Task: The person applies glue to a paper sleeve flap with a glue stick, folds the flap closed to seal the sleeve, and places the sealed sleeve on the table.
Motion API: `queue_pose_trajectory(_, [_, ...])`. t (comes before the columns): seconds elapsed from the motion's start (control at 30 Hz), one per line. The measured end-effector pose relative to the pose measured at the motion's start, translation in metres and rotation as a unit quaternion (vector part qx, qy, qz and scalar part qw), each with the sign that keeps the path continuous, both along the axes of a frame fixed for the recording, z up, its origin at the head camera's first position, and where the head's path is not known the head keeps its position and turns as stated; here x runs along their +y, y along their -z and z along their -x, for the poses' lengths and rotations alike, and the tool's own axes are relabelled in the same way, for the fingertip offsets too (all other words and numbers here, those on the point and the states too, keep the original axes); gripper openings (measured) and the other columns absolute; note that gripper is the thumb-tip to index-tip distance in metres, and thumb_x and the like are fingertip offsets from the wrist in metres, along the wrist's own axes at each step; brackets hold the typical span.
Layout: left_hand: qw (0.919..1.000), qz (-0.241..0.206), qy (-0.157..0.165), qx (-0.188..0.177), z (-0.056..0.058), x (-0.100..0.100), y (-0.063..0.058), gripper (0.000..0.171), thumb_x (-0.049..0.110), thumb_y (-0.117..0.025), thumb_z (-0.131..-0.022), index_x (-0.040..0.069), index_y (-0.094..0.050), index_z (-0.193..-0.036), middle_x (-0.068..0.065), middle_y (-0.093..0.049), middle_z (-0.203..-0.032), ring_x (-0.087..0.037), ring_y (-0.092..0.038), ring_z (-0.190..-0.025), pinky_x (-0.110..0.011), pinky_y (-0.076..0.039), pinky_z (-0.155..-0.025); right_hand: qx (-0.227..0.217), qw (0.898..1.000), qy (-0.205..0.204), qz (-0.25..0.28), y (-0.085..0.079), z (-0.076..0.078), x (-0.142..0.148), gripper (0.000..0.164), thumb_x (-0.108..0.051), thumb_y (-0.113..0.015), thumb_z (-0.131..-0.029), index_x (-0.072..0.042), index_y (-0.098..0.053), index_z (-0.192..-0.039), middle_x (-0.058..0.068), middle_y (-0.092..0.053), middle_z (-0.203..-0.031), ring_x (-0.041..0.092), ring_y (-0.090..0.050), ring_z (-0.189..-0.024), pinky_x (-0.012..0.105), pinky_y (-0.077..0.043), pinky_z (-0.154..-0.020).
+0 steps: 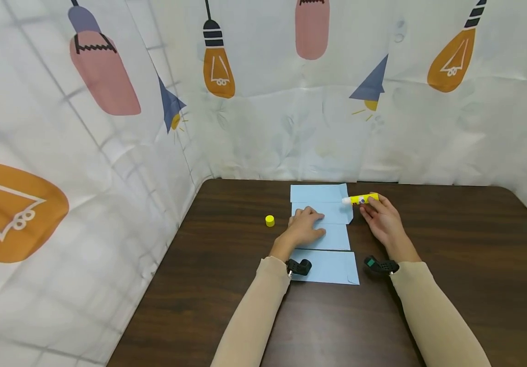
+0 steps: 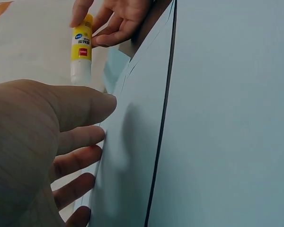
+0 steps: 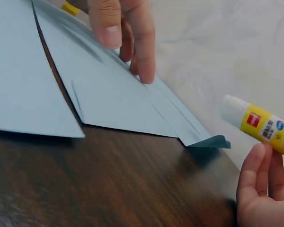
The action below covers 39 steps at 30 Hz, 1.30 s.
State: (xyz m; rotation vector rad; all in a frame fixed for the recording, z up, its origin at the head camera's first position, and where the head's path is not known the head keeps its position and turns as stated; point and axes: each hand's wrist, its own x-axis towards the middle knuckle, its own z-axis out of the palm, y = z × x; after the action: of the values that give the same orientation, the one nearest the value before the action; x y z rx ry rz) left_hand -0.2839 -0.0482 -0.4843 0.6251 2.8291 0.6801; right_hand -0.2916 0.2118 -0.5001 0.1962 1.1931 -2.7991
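Note:
Light blue paper (image 1: 332, 237) lies on the table in a column of creased panels, with a separate blue sheet (image 1: 327, 267) just below it. My left hand (image 1: 306, 227) rests its spread fingertips on the creased paper. Between the thumb and fingers of my right hand (image 1: 388, 224) is a yellow glue stick (image 1: 364, 199), its cap off and its white end toward the paper's right edge. In the right wrist view the glue stick (image 3: 270, 125) is held off the paper, near a corner flap (image 3: 210, 142) that curls up.
A yellow cap (image 1: 270, 220) stands on the dark wooden table (image 1: 199, 285), left of the paper. Behind and to the left hangs a pale curtain (image 1: 263, 137) printed with lamps. Each wrist carries a small black camera (image 1: 299, 266).

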Motion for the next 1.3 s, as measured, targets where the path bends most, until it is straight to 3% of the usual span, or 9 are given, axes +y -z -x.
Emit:
queue_pose_trajectory(0.3, [0.9999, -0.011, -0.003, 0.002, 0.003, -0.003, 0.002, 0.045, 0.035, -0.061, -0.102, 0.024, -0.059, -0.146, -0.002, -0.051, -0.142, -0.024, -0.042, -0.129, -0.043, -0.036, -0.103, 0.018, 0.999, -0.001, -0.048, -0.001, 0.004, 0.004, 0.019, -0.007, -0.064, -0.1, -0.017, -0.062, -0.116, -0.004, -0.057, -0.112, 0.012, -0.065, -0.093, 0.023, -0.057, -0.088])
queue_pose_trajectory(0.43, [0.9999, -0.015, 0.001, 0.0, 0.002, -0.001, 0.004, 0.044, 0.035, -0.06, -0.102, 0.025, -0.059, -0.145, -0.002, -0.05, -0.143, -0.024, -0.041, -0.128, -0.042, -0.036, -0.1, 0.014, 0.999, 0.006, -0.032, 0.0, 0.001, 0.012, 0.016, -0.005, -0.063, -0.1, -0.017, -0.065, -0.111, -0.003, -0.059, -0.109, 0.013, -0.066, -0.091, 0.023, -0.058, -0.087])
queue_pose_trajectory(0.53, [0.9998, -0.02, -0.007, 0.003, 0.002, -0.002, 0.004, 0.043, 0.033, -0.061, -0.102, 0.025, -0.061, -0.144, -0.003, -0.049, -0.142, -0.025, -0.041, -0.127, -0.042, -0.036, -0.1, 0.012, 1.0, 0.0, -0.023, 0.001, 0.001, 0.012, 0.017, -0.005, -0.062, -0.1, -0.015, -0.065, -0.114, -0.002, -0.061, -0.108, 0.014, -0.067, -0.092, 0.025, -0.058, -0.088])
queue_pose_trajectory(0.73, [0.9992, -0.036, -0.013, 0.009, 0.005, -0.003, 0.007, 0.041, 0.032, -0.062, -0.102, 0.026, -0.063, -0.142, -0.004, -0.048, -0.142, -0.024, -0.041, -0.123, -0.04, -0.036, -0.098, 0.019, 0.997, 0.002, -0.069, 0.001, 0.002, 0.009, 0.021, -0.008, -0.063, -0.1, -0.015, -0.061, -0.12, -0.004, -0.057, -0.114, 0.011, -0.066, -0.094, 0.022, -0.057, -0.09])
queue_pose_trajectory(1.0, [0.9992, -0.037, -0.016, 0.004, 0.007, -0.002, 0.01, 0.041, 0.032, -0.062, -0.102, 0.027, -0.063, -0.142, -0.003, -0.044, -0.154, -0.027, -0.039, -0.136, -0.046, -0.035, -0.105, 0.028, 0.993, 0.0, -0.118, 0.003, 0.002, 0.009, 0.03, -0.009, -0.066, -0.099, -0.012, -0.056, -0.126, -0.003, -0.053, -0.117, 0.009, -0.066, -0.098, 0.02, -0.056, -0.089])
queue_pose_trajectory(1.3, [0.9994, -0.029, -0.02, 0.005, 0.008, -0.003, 0.01, 0.041, 0.033, -0.062, -0.102, 0.028, -0.062, -0.142, -0.003, -0.043, -0.155, -0.027, -0.039, -0.135, -0.046, -0.035, -0.105, 0.041, 0.986, -0.006, -0.164, 0.003, 0.002, 0.005, 0.036, -0.012, -0.065, -0.1, -0.009, -0.049, -0.132, -0.004, -0.053, -0.118, 0.008, -0.064, -0.1, 0.018, -0.056, -0.09])
